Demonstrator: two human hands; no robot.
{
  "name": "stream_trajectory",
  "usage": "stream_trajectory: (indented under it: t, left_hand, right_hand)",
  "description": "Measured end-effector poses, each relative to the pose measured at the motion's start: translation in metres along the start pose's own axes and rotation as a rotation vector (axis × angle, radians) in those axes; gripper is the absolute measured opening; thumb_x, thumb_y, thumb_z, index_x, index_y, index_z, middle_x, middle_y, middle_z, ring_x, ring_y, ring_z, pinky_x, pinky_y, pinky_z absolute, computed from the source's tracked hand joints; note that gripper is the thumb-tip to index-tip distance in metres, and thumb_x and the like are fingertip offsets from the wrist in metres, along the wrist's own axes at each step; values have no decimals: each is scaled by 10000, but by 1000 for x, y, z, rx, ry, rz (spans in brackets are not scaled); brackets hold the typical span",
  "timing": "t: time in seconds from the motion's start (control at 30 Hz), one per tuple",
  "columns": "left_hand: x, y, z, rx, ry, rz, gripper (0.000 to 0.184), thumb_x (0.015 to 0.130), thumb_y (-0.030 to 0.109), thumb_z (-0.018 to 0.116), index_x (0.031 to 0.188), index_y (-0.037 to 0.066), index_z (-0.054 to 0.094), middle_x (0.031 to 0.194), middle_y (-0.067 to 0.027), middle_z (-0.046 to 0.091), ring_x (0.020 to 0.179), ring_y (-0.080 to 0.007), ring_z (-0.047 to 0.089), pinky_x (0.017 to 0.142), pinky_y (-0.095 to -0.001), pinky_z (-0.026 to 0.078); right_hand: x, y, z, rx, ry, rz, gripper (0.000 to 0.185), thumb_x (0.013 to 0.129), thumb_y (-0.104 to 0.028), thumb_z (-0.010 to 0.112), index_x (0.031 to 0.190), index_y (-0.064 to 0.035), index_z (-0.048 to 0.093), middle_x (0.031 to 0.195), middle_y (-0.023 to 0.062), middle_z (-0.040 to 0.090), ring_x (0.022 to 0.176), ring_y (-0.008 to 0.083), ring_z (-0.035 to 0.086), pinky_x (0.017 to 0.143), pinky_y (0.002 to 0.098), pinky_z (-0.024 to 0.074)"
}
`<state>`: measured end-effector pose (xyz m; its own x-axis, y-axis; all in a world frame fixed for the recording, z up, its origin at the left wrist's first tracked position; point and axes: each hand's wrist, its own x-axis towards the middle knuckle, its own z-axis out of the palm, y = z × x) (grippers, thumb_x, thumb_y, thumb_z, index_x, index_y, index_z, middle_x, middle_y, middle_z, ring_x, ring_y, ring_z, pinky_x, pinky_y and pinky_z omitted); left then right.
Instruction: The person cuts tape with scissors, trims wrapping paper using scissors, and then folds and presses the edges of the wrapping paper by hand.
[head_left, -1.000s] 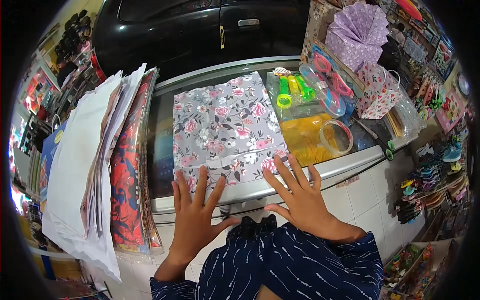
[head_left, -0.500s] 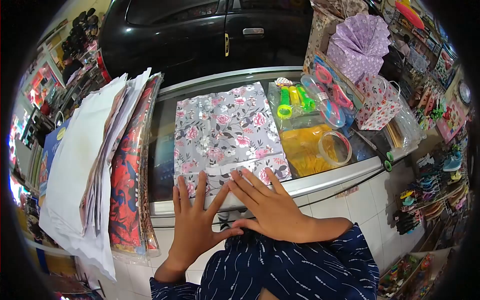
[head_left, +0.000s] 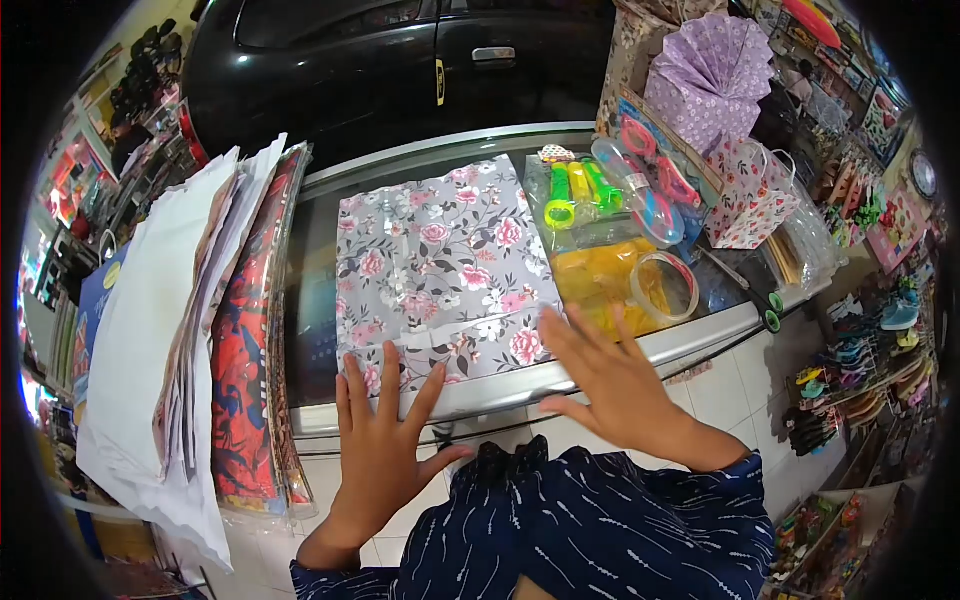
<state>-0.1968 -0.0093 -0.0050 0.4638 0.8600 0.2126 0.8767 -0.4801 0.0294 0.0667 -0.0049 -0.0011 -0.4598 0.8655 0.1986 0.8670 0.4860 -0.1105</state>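
Grey floral paper (head_left: 440, 270) with pink roses lies folded flat on the glass counter (head_left: 312, 300). My left hand (head_left: 380, 450) has its fingers spread, with the fingertips on the paper's lower left edge. My right hand (head_left: 620, 390) is slightly blurred, its fingers apart at the paper's lower right corner. Neither hand holds anything. A crease strip runs across the paper's lower part. To its right are a roll of clear tape (head_left: 666, 287) and a yellow plastic packet (head_left: 600, 280).
Stacked white paper (head_left: 170, 300) and red patterned sheets (head_left: 245, 380) stand at the left. Scissors (head_left: 745, 285), green and yellow packaged items (head_left: 580, 190), a floral gift bag (head_left: 750, 190) and a purple pleated fan shape (head_left: 710, 75) are at the right. A black car (head_left: 400, 80) is behind.
My right hand moved left along the paper's lower edge to beside my left hand, then back right to the corner. My left hand stayed at the lower left edge. The view shifted slightly.
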Motion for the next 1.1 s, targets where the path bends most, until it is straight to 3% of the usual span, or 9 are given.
stream_trajectory:
  t: [0.2,0.23,0.57,0.77,0.87,1.07,1.1]
  left_hand:
    - [0,0,1,-7,-17,-33,892,678,654,629,1365,129,409,1425,-251,284,1286,-551,193,1029,-587,195]
    - [0,0,1,5,-15,-28,947,677,651,634,1366,54,379,1425,-257,276,1296,-533,191,1038,-573,193]
    - [-1,-3,2,6,4,-35,977,665,648,645,1402,88,333,1424,-306,229,1290,-513,231,1039,-540,233]
    - [-2,-2,3,-71,71,-71,1038,679,656,633,1405,7,270,1394,-342,242,1284,-498,262,1051,-503,243]
    - [-2,-2,0,-51,81,-74,1045,692,654,621,1397,-26,257,1362,-319,320,1262,-473,309,1032,-488,275]
    - [4,-24,-14,-299,95,-160,811,832,521,549,1385,-15,296,1184,-173,507,1091,-337,465,975,-454,320]
    - [6,-22,-16,-266,128,-157,683,865,420,553,1362,1,343,1151,-143,516,1050,-305,479,981,-453,309]
  right_hand:
    - [-5,1,1,-76,15,40,732,873,-546,431,1379,-28,331,1436,102,340,1339,234,296,1067,533,176]
    - [-6,0,2,-90,22,44,736,870,-552,430,1379,-29,333,1436,103,340,1340,233,294,1065,538,178]
    - [-5,4,6,-91,83,33,781,830,-603,445,1351,-26,381,1404,128,384,1312,246,343,1045,549,211]
    - [-3,1,3,-65,96,44,777,822,-608,459,1322,-14,415,1377,140,419,1291,265,376,1026,549,241]
    - [-2,2,2,-56,110,30,729,832,-575,478,1296,-14,440,1341,142,446,1261,271,400,1002,534,273]
    - [24,9,-10,134,138,12,546,842,-406,574,1224,-24,496,1125,127,527,1083,282,475,911,423,348]
    - [28,10,-6,148,185,-17,529,838,-384,586,1218,-26,501,1104,123,523,1064,280,474,900,410,351]
